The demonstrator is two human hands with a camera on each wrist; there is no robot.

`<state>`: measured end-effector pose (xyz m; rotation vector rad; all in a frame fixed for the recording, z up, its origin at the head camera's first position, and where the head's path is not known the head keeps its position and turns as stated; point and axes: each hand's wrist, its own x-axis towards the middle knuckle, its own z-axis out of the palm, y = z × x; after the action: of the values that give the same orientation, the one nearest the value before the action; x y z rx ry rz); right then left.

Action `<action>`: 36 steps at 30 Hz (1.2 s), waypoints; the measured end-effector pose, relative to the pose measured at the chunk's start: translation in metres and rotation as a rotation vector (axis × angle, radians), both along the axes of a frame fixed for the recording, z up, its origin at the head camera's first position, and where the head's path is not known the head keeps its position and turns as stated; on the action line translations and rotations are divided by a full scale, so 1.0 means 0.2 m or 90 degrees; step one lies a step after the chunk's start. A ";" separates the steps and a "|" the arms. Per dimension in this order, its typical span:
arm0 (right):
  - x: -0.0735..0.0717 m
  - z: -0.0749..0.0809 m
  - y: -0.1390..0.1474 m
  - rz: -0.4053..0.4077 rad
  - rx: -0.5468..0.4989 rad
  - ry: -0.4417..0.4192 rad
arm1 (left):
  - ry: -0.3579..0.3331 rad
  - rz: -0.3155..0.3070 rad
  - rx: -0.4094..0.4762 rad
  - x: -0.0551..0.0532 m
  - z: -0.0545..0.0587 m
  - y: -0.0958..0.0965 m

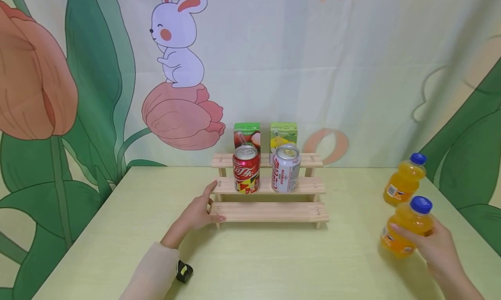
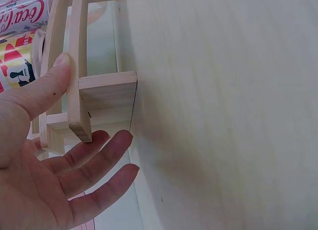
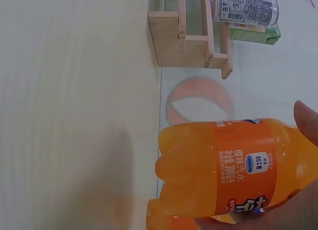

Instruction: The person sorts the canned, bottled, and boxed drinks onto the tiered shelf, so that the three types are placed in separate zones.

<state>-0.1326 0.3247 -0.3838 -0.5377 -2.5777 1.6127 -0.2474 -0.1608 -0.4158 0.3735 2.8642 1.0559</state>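
On the table, a three-step wooden rack [image 1: 270, 211] stands in the middle. My left hand [image 1: 201, 213] holds its left end, thumb on the lowest board and the other fingers around the side. The middle step bears a red cola can [image 1: 246, 171] and a white Coca-Cola can [image 1: 285, 171]. My right hand [image 1: 438, 243] grips an orange soda bottle [image 1: 409, 226] with a blue cap, thumb across its front. In the right wrist view this bottle [image 3: 243, 165] lies sideways across the picture, its base toward the table.
A second orange soda bottle [image 1: 403, 182] stands just behind the gripped one. Two juice boxes, one with a red fruit picture [image 1: 246, 132] and one light green [image 1: 283, 132], are on the top step. A black item [image 1: 184, 271] is beside my left sleeve. Behind hangs a printed curtain [image 1: 274, 65].
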 end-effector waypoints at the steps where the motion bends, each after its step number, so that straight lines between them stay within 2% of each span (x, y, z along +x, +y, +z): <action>1: 0.00 0.00 -0.01 0.004 0.002 -0.002 | 0.001 -0.001 -0.001 0.00 0.00 0.00; 7: -0.01 0.03 -0.05 0.026 0.008 -0.012 | 0.007 -0.006 -0.001 0.01 0.00 0.00; 14: 0.00 0.04 -0.09 0.052 0.022 0.027 | 0.008 -0.004 -0.001 0.01 0.00 0.00; 20: -0.01 0.06 -0.12 0.082 0.008 0.020 | 0.012 -0.016 0.014 0.00 0.00 -0.01; 36: -0.01 0.08 -0.19 0.132 -0.023 0.063 | 0.009 -0.016 0.017 0.00 -0.01 -0.01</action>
<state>-0.1345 0.2865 -0.3675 -0.1920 -2.6091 1.7010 -0.2474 -0.1630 -0.4178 0.4185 2.8529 1.0922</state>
